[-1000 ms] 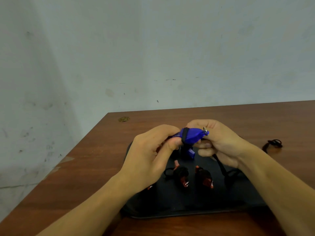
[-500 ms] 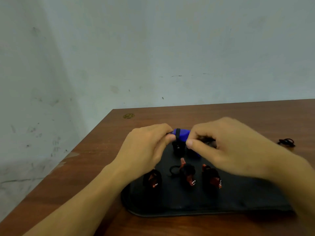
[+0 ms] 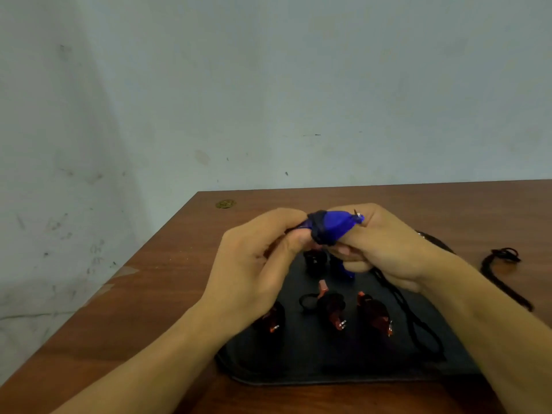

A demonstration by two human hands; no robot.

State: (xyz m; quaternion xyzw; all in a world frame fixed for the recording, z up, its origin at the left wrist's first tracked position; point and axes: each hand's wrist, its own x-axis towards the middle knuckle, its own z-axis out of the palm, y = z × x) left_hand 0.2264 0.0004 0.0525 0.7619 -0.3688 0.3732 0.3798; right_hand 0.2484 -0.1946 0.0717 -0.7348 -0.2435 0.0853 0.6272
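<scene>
Blue plastic is showing between both hands: the blue whistle (image 3: 337,228) is being held up above the far end of the black mat (image 3: 298,366), clear of the things lying on it, so that the cord can be worked around it freely. The left hand (image 3: 257,270) is pinching the narrow end between thumb and curled fingers. Its thumb is pressing right beside the black cord (image 3: 317,231) that is circling the body in a tight band, apparently to stop the turns from slipping. The right hand (image 3: 388,252) is curling around the wider end, where a small metal ring (image 3: 357,215) is sticking out at the tip. It seems to be steadying the piece while feeding the rest of the cord, and a loose length (image 3: 415,321) is trailing from under it down across the mat. Judging by this, the wrapping is under way and not yet finished. Three red whistles (image 3: 333,309) are lying in a row on the mat nearer the person, each already bundled in black cord, and a second blue piece (image 3: 343,268) is sitting just below the hands, partly hidden. Another cord (image 3: 501,258) is lying loose on the tabletop (image 3: 167,294) well to the right, off the mat, likely waiting its turn.
</scene>
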